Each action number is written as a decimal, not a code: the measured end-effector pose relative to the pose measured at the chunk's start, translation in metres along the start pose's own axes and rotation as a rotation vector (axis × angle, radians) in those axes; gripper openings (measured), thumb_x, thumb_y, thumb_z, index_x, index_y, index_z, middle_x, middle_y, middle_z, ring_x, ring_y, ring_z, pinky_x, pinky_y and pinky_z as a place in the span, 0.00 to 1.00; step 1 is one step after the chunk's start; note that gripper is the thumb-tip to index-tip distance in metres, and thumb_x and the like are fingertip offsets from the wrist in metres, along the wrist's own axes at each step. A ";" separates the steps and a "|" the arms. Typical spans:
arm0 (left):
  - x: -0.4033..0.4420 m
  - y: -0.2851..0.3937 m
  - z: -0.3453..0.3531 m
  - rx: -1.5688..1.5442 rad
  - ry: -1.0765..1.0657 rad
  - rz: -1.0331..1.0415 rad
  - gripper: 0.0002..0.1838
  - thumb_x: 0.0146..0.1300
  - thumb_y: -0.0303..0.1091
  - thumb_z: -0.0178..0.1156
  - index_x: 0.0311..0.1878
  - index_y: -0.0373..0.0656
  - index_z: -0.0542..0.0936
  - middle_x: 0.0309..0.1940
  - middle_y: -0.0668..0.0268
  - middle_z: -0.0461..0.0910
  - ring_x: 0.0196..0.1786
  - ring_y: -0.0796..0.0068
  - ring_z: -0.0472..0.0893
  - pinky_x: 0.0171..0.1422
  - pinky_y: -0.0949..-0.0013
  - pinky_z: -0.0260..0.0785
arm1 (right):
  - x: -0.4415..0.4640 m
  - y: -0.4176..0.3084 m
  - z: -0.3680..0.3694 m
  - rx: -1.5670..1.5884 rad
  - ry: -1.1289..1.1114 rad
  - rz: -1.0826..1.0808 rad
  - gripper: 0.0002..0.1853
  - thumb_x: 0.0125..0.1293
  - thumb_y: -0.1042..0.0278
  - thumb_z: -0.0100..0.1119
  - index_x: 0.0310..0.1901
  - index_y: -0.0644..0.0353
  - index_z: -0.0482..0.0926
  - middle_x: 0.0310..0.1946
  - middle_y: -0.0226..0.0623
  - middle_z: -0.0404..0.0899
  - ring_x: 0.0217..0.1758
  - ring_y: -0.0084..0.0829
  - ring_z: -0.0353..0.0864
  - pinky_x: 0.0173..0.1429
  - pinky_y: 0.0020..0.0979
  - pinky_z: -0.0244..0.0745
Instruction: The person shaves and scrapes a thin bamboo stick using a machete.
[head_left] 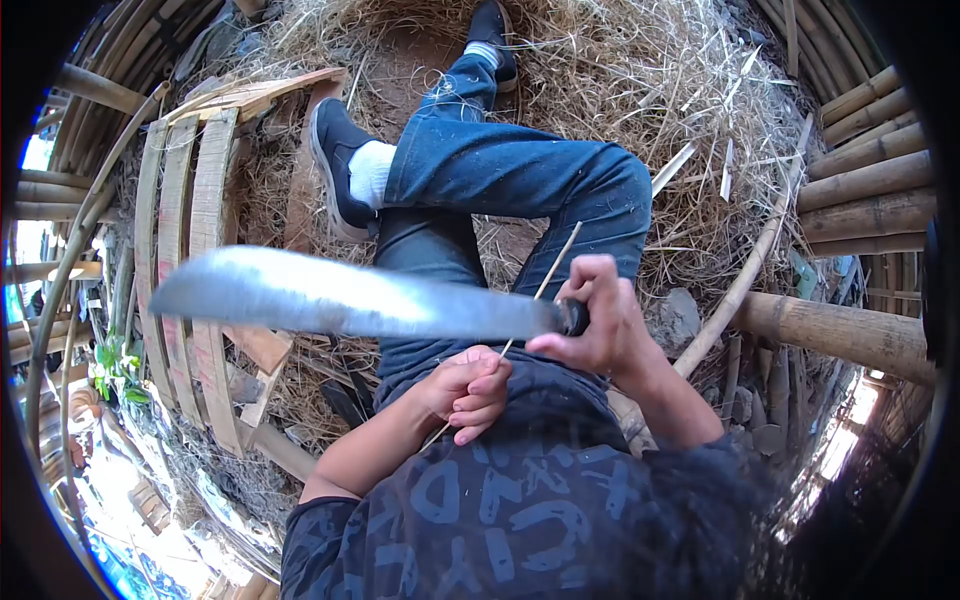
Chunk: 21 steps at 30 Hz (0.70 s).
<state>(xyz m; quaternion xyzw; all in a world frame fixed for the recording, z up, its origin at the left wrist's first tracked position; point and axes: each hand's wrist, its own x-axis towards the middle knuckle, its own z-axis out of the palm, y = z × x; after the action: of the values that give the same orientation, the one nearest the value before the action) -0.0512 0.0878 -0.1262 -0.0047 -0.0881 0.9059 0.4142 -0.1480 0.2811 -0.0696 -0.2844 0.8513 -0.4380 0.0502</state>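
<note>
A wide, shiny machete lies level across the view, its blade pointing left and its dark handle at my right hand. The fingers of that hand are curled round the handle. Below the blade, my left hand is closed on a thin strip of pale bamboo or wood. The strip runs slantwise from below my left hand, passes by the blade near the handle and sticks out above it. Both hands are in front of my dark printed shirt, over my lap.
My crossed legs in blue jeans stretch forward over straw and shavings. A slatted wooden pallet stands at the left. Bamboo poles line the right side, and a grey stone lies by my knee.
</note>
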 end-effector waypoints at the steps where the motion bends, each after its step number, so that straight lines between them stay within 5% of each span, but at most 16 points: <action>1: 0.000 -0.001 0.001 0.002 -0.001 0.000 0.23 0.75 0.42 0.42 0.20 0.47 0.63 0.08 0.73 0.61 0.07 0.79 0.66 0.09 0.68 0.70 | 0.004 0.003 -0.003 -0.048 0.061 -0.013 0.39 0.44 0.41 0.75 0.43 0.61 0.61 0.17 0.38 0.70 0.16 0.38 0.74 0.23 0.34 0.71; 5: 0.000 -0.003 0.003 -0.011 0.010 -0.010 0.23 0.74 0.42 0.44 0.19 0.46 0.62 0.07 0.72 0.60 0.07 0.79 0.66 0.09 0.68 0.70 | 0.005 0.018 -0.009 -0.028 0.100 0.084 0.39 0.48 0.40 0.73 0.45 0.61 0.60 0.19 0.38 0.68 0.15 0.39 0.73 0.20 0.32 0.67; 14: -0.013 -0.007 -0.024 -0.077 -0.078 -0.106 0.19 0.74 0.45 0.42 0.25 0.51 0.66 0.07 0.74 0.58 0.08 0.78 0.65 0.14 0.63 0.73 | -0.008 -0.019 0.013 -0.033 -0.098 -0.086 0.38 0.48 0.38 0.71 0.44 0.61 0.63 0.22 0.38 0.75 0.21 0.41 0.80 0.25 0.35 0.75; 21: -0.004 -0.004 -0.012 -0.182 0.012 -0.055 0.20 0.72 0.43 0.45 0.21 0.49 0.66 0.07 0.72 0.62 0.08 0.75 0.70 0.11 0.64 0.73 | 0.001 -0.010 0.018 -0.035 -0.014 -0.077 0.36 0.49 0.37 0.70 0.42 0.61 0.64 0.21 0.38 0.74 0.20 0.41 0.80 0.25 0.34 0.75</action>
<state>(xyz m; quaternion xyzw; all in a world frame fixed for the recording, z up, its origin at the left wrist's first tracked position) -0.0449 0.0891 -0.1377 -0.0454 -0.1675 0.8824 0.4374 -0.1384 0.2637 -0.0725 -0.3209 0.8468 -0.4227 0.0343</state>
